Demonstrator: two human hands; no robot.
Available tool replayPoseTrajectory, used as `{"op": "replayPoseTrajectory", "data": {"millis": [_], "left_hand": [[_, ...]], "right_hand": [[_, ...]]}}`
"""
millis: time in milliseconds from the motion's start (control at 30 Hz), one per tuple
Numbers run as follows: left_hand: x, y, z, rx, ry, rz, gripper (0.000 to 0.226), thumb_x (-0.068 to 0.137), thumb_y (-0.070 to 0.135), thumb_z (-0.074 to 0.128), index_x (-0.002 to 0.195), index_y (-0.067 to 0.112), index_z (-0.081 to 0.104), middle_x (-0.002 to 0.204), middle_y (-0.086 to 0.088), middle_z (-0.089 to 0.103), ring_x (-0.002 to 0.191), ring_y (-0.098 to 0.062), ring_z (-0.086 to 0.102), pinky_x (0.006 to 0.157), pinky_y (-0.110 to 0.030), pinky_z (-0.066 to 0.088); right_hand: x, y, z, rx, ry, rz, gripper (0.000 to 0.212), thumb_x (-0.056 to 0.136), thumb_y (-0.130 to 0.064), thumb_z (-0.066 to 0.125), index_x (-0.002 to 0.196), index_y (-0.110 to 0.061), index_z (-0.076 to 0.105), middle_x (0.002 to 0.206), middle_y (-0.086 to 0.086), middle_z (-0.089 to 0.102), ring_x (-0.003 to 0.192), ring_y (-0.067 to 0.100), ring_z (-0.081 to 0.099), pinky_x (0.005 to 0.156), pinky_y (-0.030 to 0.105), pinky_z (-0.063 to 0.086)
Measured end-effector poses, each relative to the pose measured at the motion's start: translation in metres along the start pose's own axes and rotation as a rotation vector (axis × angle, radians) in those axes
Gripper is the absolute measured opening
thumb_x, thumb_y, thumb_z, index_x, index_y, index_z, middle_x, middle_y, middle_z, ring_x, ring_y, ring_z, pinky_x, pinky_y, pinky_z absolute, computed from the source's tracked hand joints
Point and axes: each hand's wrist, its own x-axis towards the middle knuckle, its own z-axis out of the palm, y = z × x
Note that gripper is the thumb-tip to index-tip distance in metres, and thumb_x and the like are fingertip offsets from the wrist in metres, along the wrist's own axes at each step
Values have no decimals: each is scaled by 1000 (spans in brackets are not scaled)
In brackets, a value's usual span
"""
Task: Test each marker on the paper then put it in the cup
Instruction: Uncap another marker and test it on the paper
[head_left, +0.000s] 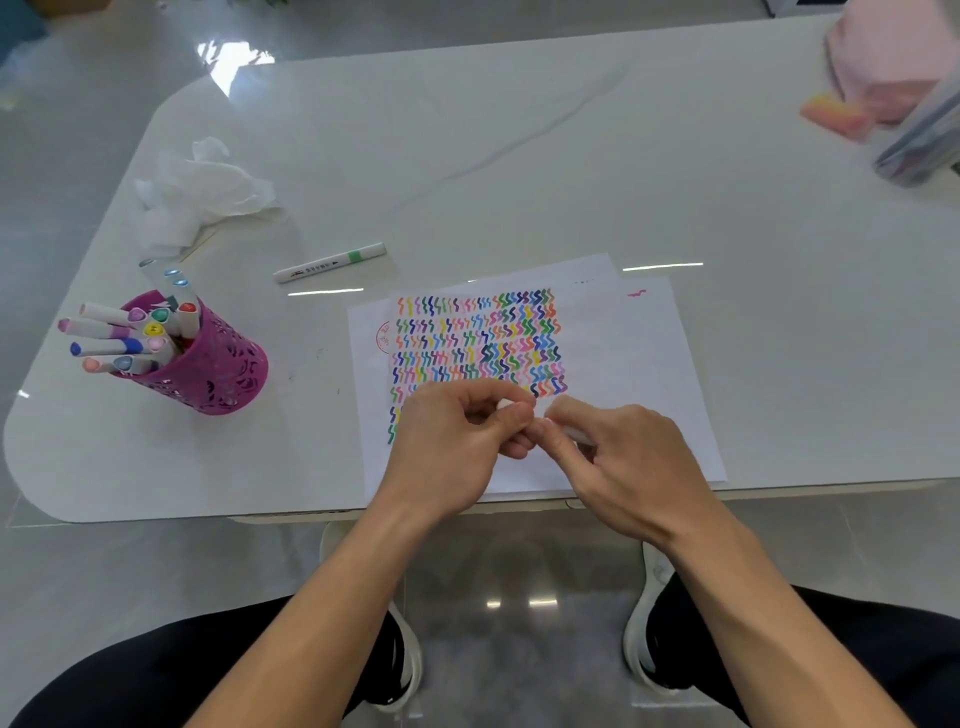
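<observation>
**A marker pinched between two hands, low over the paper**

We have the marker (575, 434) held at both ends, just below the middle of the frame. The left hand (452, 447) pinches one white end between thumb and curled fingers. The right hand (628, 467) closes round the other end, where a short piece of white barrel shows past the knuckles. The fingers hide most of it, so we cannot tell whether the cap is on, off or halfway.

The risks, as we judge them:

- If the ends pull apart with a jerk, a bare tip could streak the fingers or the paper (623, 374) lying right under the hands.
- A loose cap could drop off the near table (519, 156) edge.
- The cup (218, 364), at the left of the frame, is crowded (markers already lean out over its rim), so a careless drop could knock one out.
- The green-banded marker (330, 263) lying above the paper could be overlooked.
</observation>
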Motion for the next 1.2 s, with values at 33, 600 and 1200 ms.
{"op": "replayPoseTrajectory", "data": {"millis": [33, 600, 1200], "left_hand": [[0, 1, 0, -1, -5, -10, 7, 93, 7, 71, 93, 9, 77, 72, -5, 77, 67, -20, 76, 74, -32, 64], [15, -16, -5, 370, 286, 17, 10, 84, 27, 82, 93, 30, 78, 75, 19, 68, 75, 11, 61, 63, 1, 42], [18, -23, -4, 429, 287, 8, 9, 87, 28, 79, 95, 27, 78, 81, 15, 68, 75, 3, 62, 64, -4, 43]], "right_hand": [[0, 1, 0, -1, -20, 15, 49, 100, -66, 30, 90, -27, 58, 50, -11, 38, 51, 14, 43, 51, 31, 32], [10, 14, -11, 928, -3, 263, 37, 102, 6, 54, 119, -22, 70, 102, 3, 77, 97, 19, 75, 74, 33, 63], [9, 6, 20, 753, 231, 297, 23, 86, -46, 69, 83, -25, 61, 70, 0, 73, 54, 16, 67, 49, 27, 54]]}}
